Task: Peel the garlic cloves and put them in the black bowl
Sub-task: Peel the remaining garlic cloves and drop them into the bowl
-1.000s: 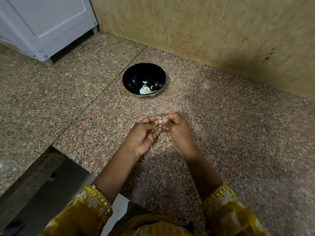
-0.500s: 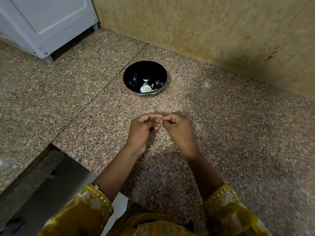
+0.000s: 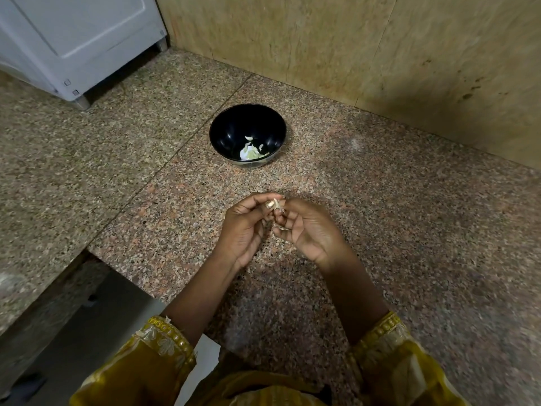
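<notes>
A black bowl (image 3: 231,133) stands on the granite counter ahead of my hands, with a few pale garlic pieces (image 3: 249,152) at its bottom. My left hand (image 3: 244,227) and my right hand (image 3: 307,230) meet above the counter, a short way in front of the bowl. Between their fingertips they pinch a small garlic clove (image 3: 276,205) with thin dry skin sticking out. A sliver of skin shows at my right hand's fingers. Most of the clove is hidden by the fingers.
The speckled granite counter (image 3: 409,230) runs to a tan wall (image 3: 351,48) behind the bowl. A white appliance (image 3: 79,42) on small feet stands at the far left. The counter edge drops off at the lower left, near my yellow sleeves.
The hands have turned slightly, palms more toward me, still working the clove; skin now sticks out between the fingertips. The bowl has not moved.
</notes>
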